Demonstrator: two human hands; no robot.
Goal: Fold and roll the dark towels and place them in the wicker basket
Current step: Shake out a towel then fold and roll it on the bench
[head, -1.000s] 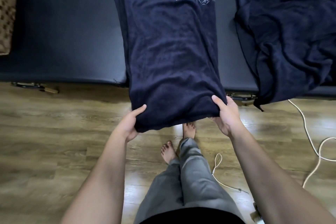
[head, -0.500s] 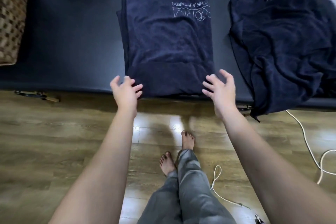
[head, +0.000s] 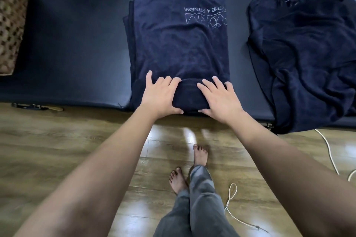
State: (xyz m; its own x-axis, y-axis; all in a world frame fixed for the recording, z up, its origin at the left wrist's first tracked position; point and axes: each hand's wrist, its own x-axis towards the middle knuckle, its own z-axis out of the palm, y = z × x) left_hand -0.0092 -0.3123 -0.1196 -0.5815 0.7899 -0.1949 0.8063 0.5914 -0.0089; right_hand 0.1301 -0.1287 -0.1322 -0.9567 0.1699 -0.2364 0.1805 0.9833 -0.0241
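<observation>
Dark navy folded towel lies on the black padded table, long axis running away from the person — left hand and right hand, fingers spread, press its rolled near end.

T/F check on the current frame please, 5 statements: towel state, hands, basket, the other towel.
1. Both hands rest on the near end of the folded towel. True: the left hand and right hand lie on its turned-over end.
2. The towel's printed logo is under the hands. False: the logo sits at the far end, uncovered.
3. The wicker basket is at the left edge of the view. True.
4. The crumpled towel is already rolled. False: it lies loose in a heap on the right of the padded bench.
5. The folded towel is on the wooden floor. False: it lies on the bench.
</observation>
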